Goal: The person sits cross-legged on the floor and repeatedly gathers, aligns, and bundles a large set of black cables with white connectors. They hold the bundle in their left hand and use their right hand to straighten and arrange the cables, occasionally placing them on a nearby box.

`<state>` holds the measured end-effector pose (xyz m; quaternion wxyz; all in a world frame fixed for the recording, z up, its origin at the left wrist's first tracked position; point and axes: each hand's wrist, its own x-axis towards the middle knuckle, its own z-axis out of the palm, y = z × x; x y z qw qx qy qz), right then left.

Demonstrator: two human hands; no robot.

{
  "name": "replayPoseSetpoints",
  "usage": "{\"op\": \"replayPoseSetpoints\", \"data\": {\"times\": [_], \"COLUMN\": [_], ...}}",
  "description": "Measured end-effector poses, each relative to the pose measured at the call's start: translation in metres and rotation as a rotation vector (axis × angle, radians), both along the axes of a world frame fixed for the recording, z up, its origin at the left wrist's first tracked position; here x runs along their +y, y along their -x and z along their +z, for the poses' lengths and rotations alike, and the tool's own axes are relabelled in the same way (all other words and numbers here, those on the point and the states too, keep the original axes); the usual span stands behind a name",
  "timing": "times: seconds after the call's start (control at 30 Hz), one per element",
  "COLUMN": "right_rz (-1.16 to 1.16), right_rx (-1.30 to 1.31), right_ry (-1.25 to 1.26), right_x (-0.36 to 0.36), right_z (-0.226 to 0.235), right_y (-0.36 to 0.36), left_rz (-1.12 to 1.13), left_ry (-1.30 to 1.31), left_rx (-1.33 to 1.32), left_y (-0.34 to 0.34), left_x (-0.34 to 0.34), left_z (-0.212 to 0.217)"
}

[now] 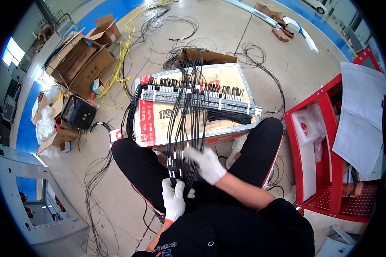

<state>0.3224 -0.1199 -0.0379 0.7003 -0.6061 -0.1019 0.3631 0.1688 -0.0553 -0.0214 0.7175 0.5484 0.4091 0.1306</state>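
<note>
A bundle of thin black wires [185,128] with small white sleeve markers runs from a long grey terminal strip [201,100] down to my lap. My left hand [174,198], in a white glove, is closed around the lower end of the bundle. My right hand [206,162], also white-gloved, pinches a few wires just above and to the right of the left hand. The terminal strip lies across a wooden crate lid [227,79] with metal edging. I sit with black-trousered knees on either side of the crate.
A red metal cart [326,171] with paper sheets and white foam stands at the right. Open cardboard boxes [83,60] and a black device [78,113] lie at the left. Yellow and black cables sprawl over the concrete floor. A grey metal panel [34,205] sits at the lower left.
</note>
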Motion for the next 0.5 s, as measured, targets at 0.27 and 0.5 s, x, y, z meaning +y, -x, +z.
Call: {"op": "replayPoseSetpoints", "data": {"times": [0.27, 0.5], "right_rz": [-0.229, 0.255], "right_rx": [0.519, -0.036], "right_ry": [-0.285, 0.042], "right_x": [0.076, 0.016], "right_z": [-0.02, 0.008], "right_y": [-0.147, -0.055], "left_rz": [-0.016, 0.038], "left_ry": [-0.083, 0.098], "left_rx": [0.013, -0.12], "left_y": [-0.001, 0.005], "left_x": [0.001, 0.009], "left_z": [0.004, -0.01]}}
